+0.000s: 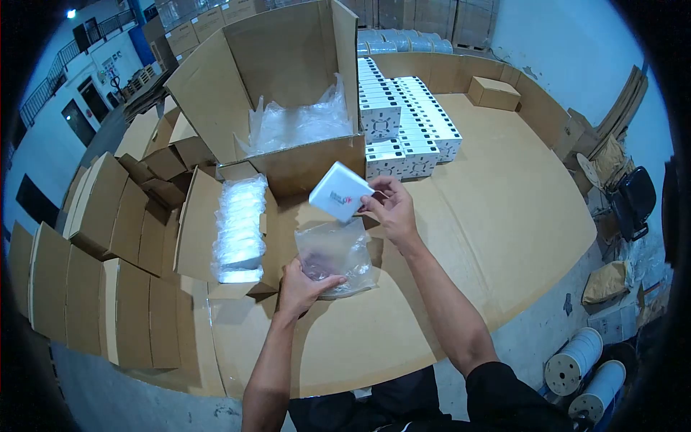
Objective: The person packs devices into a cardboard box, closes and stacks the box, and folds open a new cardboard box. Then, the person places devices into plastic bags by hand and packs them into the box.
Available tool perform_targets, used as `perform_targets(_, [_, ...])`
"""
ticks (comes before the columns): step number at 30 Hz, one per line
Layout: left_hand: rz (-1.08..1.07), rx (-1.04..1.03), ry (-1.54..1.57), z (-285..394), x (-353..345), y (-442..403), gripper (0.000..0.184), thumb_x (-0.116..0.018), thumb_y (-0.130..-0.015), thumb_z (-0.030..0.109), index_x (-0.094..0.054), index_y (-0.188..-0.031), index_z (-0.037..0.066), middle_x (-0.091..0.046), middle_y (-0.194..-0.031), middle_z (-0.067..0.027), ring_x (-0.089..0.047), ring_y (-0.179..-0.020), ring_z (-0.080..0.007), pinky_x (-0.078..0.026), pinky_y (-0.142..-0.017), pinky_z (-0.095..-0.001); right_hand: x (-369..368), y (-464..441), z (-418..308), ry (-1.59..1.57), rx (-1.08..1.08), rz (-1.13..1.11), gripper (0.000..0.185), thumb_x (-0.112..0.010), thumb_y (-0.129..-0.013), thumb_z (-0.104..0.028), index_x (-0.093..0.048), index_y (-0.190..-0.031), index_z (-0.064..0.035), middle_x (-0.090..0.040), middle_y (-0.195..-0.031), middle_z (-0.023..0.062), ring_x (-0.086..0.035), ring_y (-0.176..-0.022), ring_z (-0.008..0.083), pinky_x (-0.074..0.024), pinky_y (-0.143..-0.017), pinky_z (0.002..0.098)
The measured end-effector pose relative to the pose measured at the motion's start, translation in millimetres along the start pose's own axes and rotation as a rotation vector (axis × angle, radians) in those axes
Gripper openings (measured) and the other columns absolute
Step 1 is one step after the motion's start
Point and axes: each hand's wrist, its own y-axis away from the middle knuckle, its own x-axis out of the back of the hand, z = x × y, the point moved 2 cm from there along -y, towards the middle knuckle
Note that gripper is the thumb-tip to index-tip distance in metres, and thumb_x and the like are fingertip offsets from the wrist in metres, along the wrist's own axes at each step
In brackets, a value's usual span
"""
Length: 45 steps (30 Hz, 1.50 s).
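Right grip (394, 215) on box (341, 190), print (340, 199) illegible

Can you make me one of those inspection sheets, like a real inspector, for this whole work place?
Surface: a brown cardboard top, with a raised rim along the far side.
Job's things: a small white box, a clear plastic bag, stacked white boxes, and a row of plastic-wrapped items in an open carton.
Clutter: crumpled clear plastic in a big open box; a closed brown box by the far rim.
Hands: the right hand holds the small white box in its fingers; the left hand grips the bag.
Cables: nothing seen.
Surroundings: brown cartons at left; spools on the floor at right.
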Motion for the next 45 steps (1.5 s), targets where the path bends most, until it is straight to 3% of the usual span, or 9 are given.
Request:
perform_targets(1, [-0.007,-0.004,-0.004,-1,0,0,0.050,-0.093,-0.068,0.013,-0.067,-0.109,0.002,-0.073,-0.096,-0.0065,-0.068,-0.088,-0.0135,-0.055,-0.082,-0.0307,0,-1,-1,-0.030,-0.003,0.036,0.023,-0.065,-0.093,0.006,-0.051,-0.112,-0.0003,-0.059,-0.108,0.0099,-0.067,-0.100,0.0202,-0.0643,-0.086,0.0401])
perform_targets(4, [-0.005,-0.002,-0.035,2,1,0,0.051,-0.094,-0.068,0.013,-0.066,-0.109,0.002,-0.073,-0.096,-0.0067,-0.068,-0.087,-0.0138,-0.055,-0.081,-0.0307,-3,3,0,-0.331,-0.040,0.085,0.022,-0.065,-0.094,0.005,-0.051,-0.109,-0.0021,-0.059,-0.108,0.0101,-0.067,-0.101,0.0206,-0.0639,-0.085,0.0394])
perform_targets(8, [0.000,0.015,-0.045,2,0,0,0.051,-0.094,-0.068,0.013,-0.066,-0.110,0.002,-0.073,-0.095,-0.0065,-0.068,-0.087,-0.0138,-0.055,-0.081,-0.0305,-3,6,-2,-0.427,-0.092,0.054,0.022,-0.066,-0.094,0.003,-0.051,-0.109,-0.0035,-0.060,-0.108,0.0100,-0.067,-0.102,0.0208,-0.0635,-0.085,0.0389])
perform_targets(26, [0.035,0.012,-0.018,1,1,-1,0.053,-0.093,-0.068,0.012,-0.065,-0.112,0.001,-0.072,-0.094,-0.0052,-0.066,-0.086,-0.0124,-0.055,-0.081,-0.0298,5,6,-6,-0.050,-0.046,-0.183,0.020,-0.071,-0.093,-0.004,-0.056,-0.105,-0.0050,-0.063,-0.100,0.0032,-0.060,-0.097,0.0109,-0.0504,-0.089,0.0281])
perform_targets(28, [0.004,0.073,-0.013,2,1,0,0.064,-0.094,-0.068,0.011,-0.061,-0.121,-0.001,-0.070,-0.102,-0.0071,-0.066,-0.092,-0.0152,-0.055,-0.084,-0.0322,2,7,-7,0.004,-0.064,-0.215,0.019,-0.070,-0.093,-0.003,-0.055,-0.105,-0.0052,-0.061,-0.099,0.0014,-0.059,-0.096,0.0098,-0.0492,-0.088,0.0277])
perform_targets(32, [0.015,0.040,0.014,-2,1,-1,0.055,-0.094,-0.069,0.014,-0.065,-0.114,-0.001,-0.073,-0.097,-0.0064,-0.067,-0.090,-0.0140,-0.055,-0.085,-0.0310,-4,10,-11,-0.007,-0.087,-0.253,0.019,-0.070,-0.094,-0.003,-0.055,-0.106,-0.0052,-0.060,-0.099,0.0005,-0.058,-0.095,0.0096,-0.0493,-0.086,0.0277])
perform_targets(38, [0.018,0.026,0.041,-3,0,0,0.060,-0.094,-0.070,0.013,-0.063,-0.119,-0.002,-0.072,-0.111,-0.0105,-0.068,-0.100,-0.0168,-0.055,-0.091,-0.0328,-7,13,-8,0.062,-0.198,-0.312,0.020,-0.071,-0.093,-0.006,-0.055,-0.105,-0.0058,-0.059,-0.102,0.0014,-0.057,-0.100,0.0117,-0.0481,-0.092,0.0299])
perform_targets(41, [0.016,-0.014,0.085,-3,-1,-1,0.060,-0.092,-0.073,0.015,-0.062,-0.122,-0.002,-0.071,-0.113,-0.0104,-0.067,-0.101,-0.0159,-0.054,-0.091,-0.0323,-8,14,-9,0.150,-0.140,-0.336,0.020,-0.071,-0.093,-0.007,-0.056,-0.106,-0.0050,-0.058,-0.102,0.0016,-0.057,-0.098,0.0109,-0.0487,-0.090,0.0285])
perform_targets(45, [0.074,0.048,0.189,-11,-1,-3,0.040,-0.080,-0.089,0.019,-0.064,-0.119,-0.002,-0.071,-0.109,-0.0080,-0.066,-0.097,-0.0139,-0.053,-0.087,-0.0311,-11,16,-7,0.159,-0.264,-0.351,0.021,-0.071,-0.093,-0.008,-0.056,-0.108,-0.0040,-0.058,-0.103,0.0021,-0.058,-0.095,0.0096,-0.0495,-0.083,0.0253])
